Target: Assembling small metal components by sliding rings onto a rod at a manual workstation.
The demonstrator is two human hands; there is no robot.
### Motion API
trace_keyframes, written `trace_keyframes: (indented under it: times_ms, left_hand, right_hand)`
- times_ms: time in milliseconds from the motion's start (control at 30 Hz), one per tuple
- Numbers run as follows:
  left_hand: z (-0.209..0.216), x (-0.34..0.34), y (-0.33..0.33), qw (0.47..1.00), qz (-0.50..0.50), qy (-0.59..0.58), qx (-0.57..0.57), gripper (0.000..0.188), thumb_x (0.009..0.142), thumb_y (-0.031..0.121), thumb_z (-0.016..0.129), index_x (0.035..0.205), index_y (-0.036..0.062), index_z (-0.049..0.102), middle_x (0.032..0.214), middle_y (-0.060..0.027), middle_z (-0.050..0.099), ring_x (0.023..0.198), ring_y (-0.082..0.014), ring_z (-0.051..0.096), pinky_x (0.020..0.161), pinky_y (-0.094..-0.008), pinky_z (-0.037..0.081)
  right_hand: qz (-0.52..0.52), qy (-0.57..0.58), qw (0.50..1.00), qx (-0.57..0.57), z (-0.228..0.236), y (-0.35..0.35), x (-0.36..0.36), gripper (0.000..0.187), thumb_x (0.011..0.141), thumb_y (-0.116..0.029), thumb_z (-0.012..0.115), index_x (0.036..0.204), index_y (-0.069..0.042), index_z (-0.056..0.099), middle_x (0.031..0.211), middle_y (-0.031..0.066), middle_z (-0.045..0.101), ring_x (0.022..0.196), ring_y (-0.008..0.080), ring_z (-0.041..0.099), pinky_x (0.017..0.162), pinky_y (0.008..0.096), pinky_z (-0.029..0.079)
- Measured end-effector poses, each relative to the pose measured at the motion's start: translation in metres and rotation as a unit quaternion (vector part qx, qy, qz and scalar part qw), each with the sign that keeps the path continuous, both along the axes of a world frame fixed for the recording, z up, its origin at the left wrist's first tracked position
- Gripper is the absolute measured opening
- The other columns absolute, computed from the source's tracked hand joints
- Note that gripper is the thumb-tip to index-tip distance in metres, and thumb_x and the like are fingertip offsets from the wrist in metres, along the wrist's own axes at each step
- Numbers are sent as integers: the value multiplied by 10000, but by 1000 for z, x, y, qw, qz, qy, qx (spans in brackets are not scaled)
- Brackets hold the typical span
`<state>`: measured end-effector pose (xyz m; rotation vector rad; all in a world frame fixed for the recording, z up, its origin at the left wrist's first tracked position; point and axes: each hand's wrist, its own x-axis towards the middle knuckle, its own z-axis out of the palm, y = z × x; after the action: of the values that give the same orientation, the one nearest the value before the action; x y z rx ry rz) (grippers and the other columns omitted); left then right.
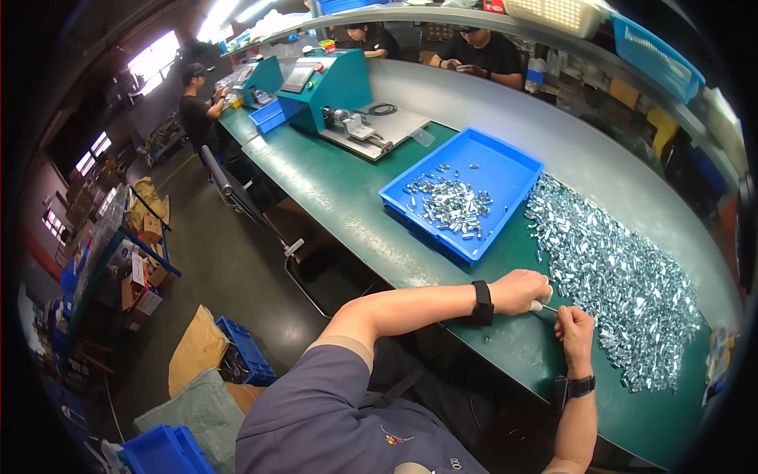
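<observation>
The left grip (517,292) and right grip (575,332) hold a thin rod (549,309) between them; small silvery parts (624,280) lie heaped beside them.

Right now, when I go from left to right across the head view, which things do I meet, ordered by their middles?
Nearer teal machine, blue tray, left hand, thin rod, right hand, metal pile.

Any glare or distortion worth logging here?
Head view: upper-left window blown out white; head view: pale glare on the green table, sharp glints across the heaped metal pieces; head view: shelf edge bowed, corners black.
</observation>
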<state>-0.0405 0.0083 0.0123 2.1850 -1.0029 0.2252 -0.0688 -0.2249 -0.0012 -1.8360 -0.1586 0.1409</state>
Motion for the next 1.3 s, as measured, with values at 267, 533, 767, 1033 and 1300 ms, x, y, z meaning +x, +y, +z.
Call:
trace_keyframes:
  times_ms: [267,533,767,1033,1300]
  left_hand:
    - [0,-12,-5,999,2,33,-22,121,773,116,737,817,58,639,832,-101,611,864,-316,606,739,-445,464]
    - [0,-11,-11,999,24,-20,-12,141,761,109,742,801,41,625,824,-117,606,843,-334,597,722,-457,456]
    - [6,-21,5,999,37,-12,11,123,775,130,724,823,50,644,860,-122,630,866,-341,612,743,-447,473]
    - [31,18,103,975,184,-122,-3,176,734,82,689,908,91,667,935,-144,647,937,-356,609,822,-458,493]
    - [48,49,71,963,207,-88,150,290,806,150,756,1074,75,671,952,-133,660,914,-333,635,809,-420,512]
  right_hand:
    - [54,-35,997,-50,-4,1,-1,394,1000,-320,584,745,-29,660,576,0,581,482,59,502,446,209,366]
    - [52,-35,998,-27,-8,0,3,399,1003,-323,578,746,-29,660,587,3,588,492,63,510,459,210,373]
    - [54,-34,998,17,-7,3,-2,269,975,-244,629,811,-32,647,650,0,599,535,61,514,486,210,393]
    - [6,-28,999,34,-4,4,-6,234,961,-207,616,813,-26,637,632,5,583,529,70,513,484,220,393]
    - [14,-23,998,57,4,4,12,249,929,-218,670,779,-19,656,639,-5,602,550,57,517,513,231,408]
